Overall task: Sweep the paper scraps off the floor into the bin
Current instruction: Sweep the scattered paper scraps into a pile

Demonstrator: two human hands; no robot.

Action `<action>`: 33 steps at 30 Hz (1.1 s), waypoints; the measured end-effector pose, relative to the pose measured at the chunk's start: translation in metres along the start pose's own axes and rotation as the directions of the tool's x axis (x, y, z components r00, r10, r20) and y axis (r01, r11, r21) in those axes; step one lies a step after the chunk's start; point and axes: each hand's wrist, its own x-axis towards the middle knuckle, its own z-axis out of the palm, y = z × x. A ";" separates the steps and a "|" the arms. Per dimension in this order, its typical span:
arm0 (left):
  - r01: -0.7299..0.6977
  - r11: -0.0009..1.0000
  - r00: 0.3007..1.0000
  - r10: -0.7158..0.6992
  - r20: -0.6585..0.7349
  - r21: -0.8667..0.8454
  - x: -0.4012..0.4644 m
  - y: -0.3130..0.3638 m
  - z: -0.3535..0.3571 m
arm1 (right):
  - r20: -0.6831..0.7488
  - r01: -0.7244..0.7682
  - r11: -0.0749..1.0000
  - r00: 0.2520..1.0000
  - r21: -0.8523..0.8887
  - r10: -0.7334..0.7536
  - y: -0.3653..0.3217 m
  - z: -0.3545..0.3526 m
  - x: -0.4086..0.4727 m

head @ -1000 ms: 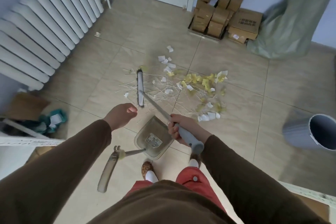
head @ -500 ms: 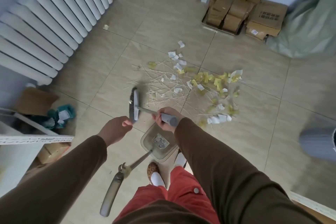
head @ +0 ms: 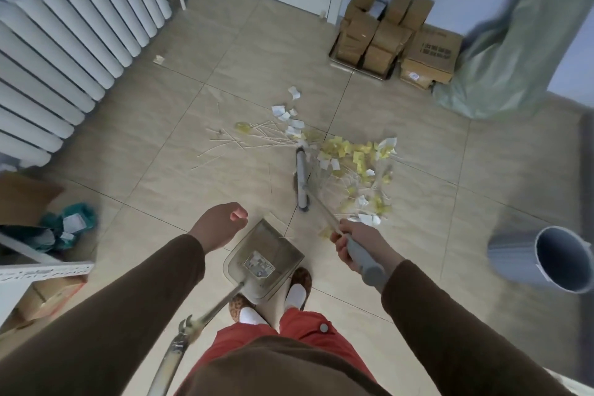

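On a beige tiled floor (head: 244, 51) by a white ribbed radiator (head: 64, 42), white and yellow paper scraps (head: 350, 157) lie beyond the right hand (head: 353, 243) gripping a grey-handled broom (head: 303, 178); the left hand (head: 220, 225) hangs loosely curled, holding nothing.

**Count of things on the floor**

One broom (head: 302, 179), gripped at its handle by the right hand (head: 353, 243). One dustpan (head: 265, 259) lies just left of that grip, near the feet. One grey bin (head: 546, 262) stands well to the right of the grip. Beyond the grip, past the broom head, lie the paper scraps (head: 347, 154), white and yellow: dozens, too many and too overlapped to count exactly, mixed with many thin pale sticks (head: 244, 138). Two hands show; the left hand (head: 221, 225) holds nothing.
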 end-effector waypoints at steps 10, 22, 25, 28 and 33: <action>0.050 0.997 0.999 -0.051 -0.012 -0.063 0.000 -0.026 -0.025 | 0.348 -0.047 0.998 0.937 0.032 0.033 0.009 0.075 -0.005; 0.286 0.928 0.945 -0.314 -0.090 -0.239 0.049 -0.012 -0.029 | 0.485 -0.208 0.937 0.811 -0.281 0.326 -0.110 0.260 0.148; 0.344 0.900 0.922 -0.378 -0.087 -0.266 0.072 0.010 -0.025 | 0.457 -0.214 0.926 0.820 -0.310 0.343 -0.162 0.254 0.184; 0.353 0.894 0.921 -0.385 -0.067 -0.277 0.099 0.046 -0.025 | 0.409 -0.222 0.941 0.857 -0.254 0.312 -0.228 0.215 0.210; 0.288 0.929 0.953 -0.302 -0.023 -0.233 0.148 0.116 -0.036 | 0.346 -0.220 0.975 0.913 -0.029 0.216 -0.301 0.120 0.196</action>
